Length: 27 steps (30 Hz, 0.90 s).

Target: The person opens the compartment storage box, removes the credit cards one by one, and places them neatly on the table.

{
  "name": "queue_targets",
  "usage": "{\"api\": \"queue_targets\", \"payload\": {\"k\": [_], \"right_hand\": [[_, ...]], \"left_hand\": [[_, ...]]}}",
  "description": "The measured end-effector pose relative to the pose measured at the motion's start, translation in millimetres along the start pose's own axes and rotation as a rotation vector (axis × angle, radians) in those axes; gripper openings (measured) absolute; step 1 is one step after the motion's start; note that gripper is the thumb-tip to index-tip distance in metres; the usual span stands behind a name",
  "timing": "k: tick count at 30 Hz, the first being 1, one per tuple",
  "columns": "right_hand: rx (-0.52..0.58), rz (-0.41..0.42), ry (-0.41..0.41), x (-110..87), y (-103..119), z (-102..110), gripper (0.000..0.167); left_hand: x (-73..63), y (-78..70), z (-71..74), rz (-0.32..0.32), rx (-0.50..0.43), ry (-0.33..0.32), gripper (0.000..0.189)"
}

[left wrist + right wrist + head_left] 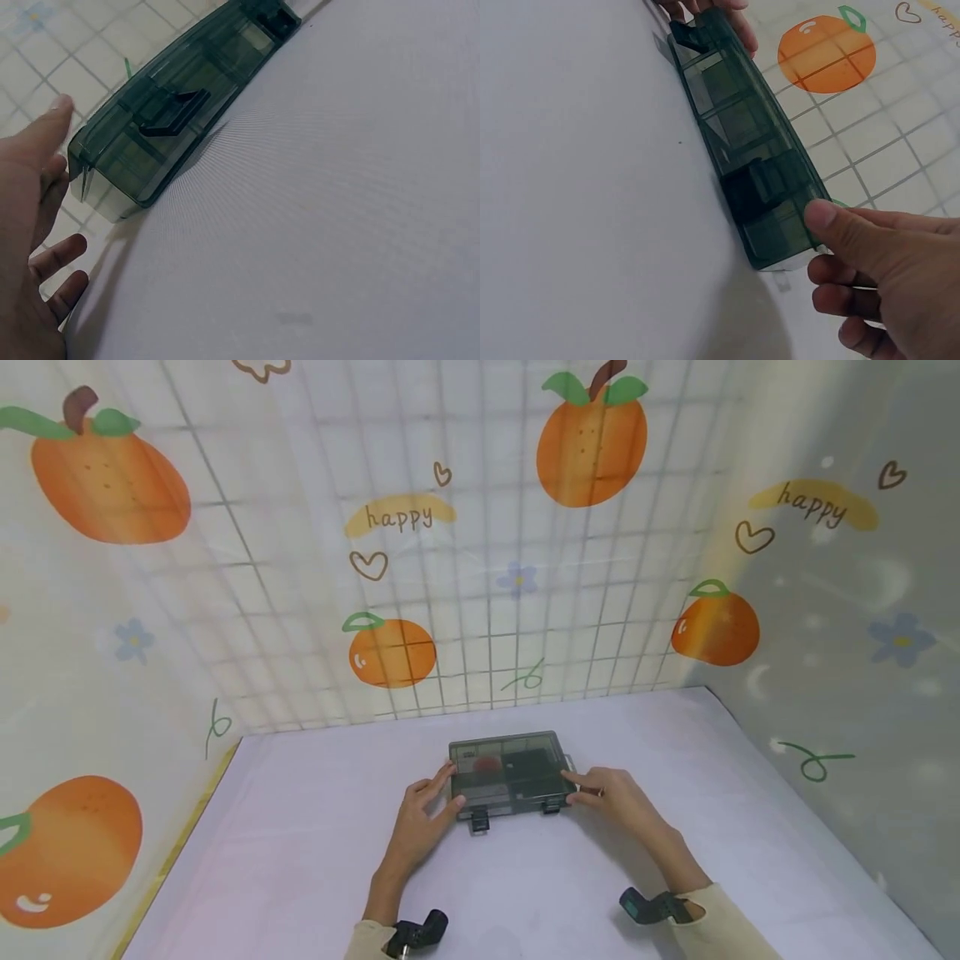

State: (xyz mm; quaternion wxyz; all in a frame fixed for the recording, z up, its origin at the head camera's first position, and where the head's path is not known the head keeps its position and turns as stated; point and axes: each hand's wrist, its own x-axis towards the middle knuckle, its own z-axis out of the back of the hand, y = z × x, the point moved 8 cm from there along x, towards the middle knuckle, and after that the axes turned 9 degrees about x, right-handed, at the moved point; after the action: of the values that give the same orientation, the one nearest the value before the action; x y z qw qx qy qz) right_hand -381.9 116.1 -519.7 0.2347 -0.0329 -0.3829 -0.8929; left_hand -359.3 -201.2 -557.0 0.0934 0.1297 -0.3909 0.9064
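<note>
Along its back and both sides, the table [300,827], covered in a pale cloth, is enclosed by a sheet [292,485] printed with oranges, hearts, flowers and the word "happy". Grid lines show across the rear section; the right section is greyer. A yellow strip [183,839] runs along the table's left edge.

The box [532,777], low and dark green, lies flat on the cloth between the hands, toward the back. Its tinted lid dims the divided interior; a red patch [487,765] shows through, too unclear to identify. On the front wall, the left latch [480,821] projects outward; whether the right latch [551,807] is fastened cannot be told.

The left hand [416,831] is spread and relaxed, fingertips at the box's left end. The right hand [618,797], with a ring [602,792], pinches the front right corner between thumb and forefinger, partly covering it. Black devices [420,932] sit on both wrists, beside beige sleeves [727,927].
</note>
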Motion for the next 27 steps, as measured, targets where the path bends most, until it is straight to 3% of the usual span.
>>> {"api": "queue_targets", "payload": {"k": [8,15,19,27], "right_hand": [[-0.065,0.115,-0.059,4.5,20.2,17.7,0.037],[-0.061,0.225,-0.130,14.5,41.4,37.2,0.029],[-0.080,0.215,-0.147,24.4,49.3,44.8,0.024],[-0.072,0.172,-0.195,39.5,59.8,62.9,0.022]], "left_hand": [[-1.2,10.3,1.1,0.148,-0.079,-0.007,0.049],[-1.6,8.1,-0.9,0.090,-0.001,-0.013,0.055],[-3.0,2.7,1.4,0.045,0.019,-0.012,0.055],[-7.2,2.4,2.8,0.051,0.004,0.002,0.049]]}}
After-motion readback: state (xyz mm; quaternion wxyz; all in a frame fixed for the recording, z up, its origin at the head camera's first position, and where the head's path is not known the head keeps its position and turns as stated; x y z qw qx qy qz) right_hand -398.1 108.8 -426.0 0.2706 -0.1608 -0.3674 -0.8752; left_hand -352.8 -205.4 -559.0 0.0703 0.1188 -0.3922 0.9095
